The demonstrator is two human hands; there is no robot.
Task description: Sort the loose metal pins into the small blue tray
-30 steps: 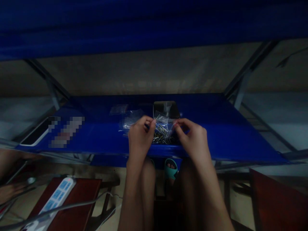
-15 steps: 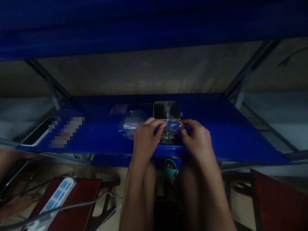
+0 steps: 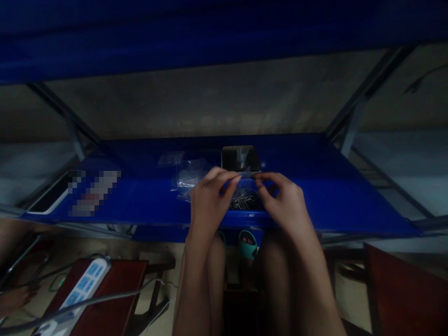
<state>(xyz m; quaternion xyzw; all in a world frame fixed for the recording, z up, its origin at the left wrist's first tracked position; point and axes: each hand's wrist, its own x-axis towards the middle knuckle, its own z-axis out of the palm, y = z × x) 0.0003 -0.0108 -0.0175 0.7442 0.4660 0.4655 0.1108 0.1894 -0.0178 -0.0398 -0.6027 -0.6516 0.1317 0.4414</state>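
Note:
My left hand (image 3: 210,192) and my right hand (image 3: 286,195) are raised side by side, each pinching thumb to forefinger. Stretched between the fingertips is the edge of a clear plastic bag (image 3: 248,175). Just below the hands, thin metal pieces that look like nails or screws (image 3: 246,202) lie in a blue tray (image 3: 249,215) at the table's front edge. Behind the fingers stands a flat device with a dark top, like a small scale (image 3: 228,158); something clear shows on it. To the left of my left hand lies a heap of clear plastic bags (image 3: 187,178).
Another flat clear bag (image 3: 171,159) lies farther back on the blue table (image 3: 350,196). At the left edge is a phone-like slab (image 3: 49,195). A power strip (image 3: 84,290) rests on a wooden stool (image 3: 115,280). Another person's hand (image 3: 17,298) shows at lower left.
My hands have come slightly closer together and risen a little, still pinching the bag. The bag's plastic now looks narrower between the fingertips. The person's hand at lower left has moved left.

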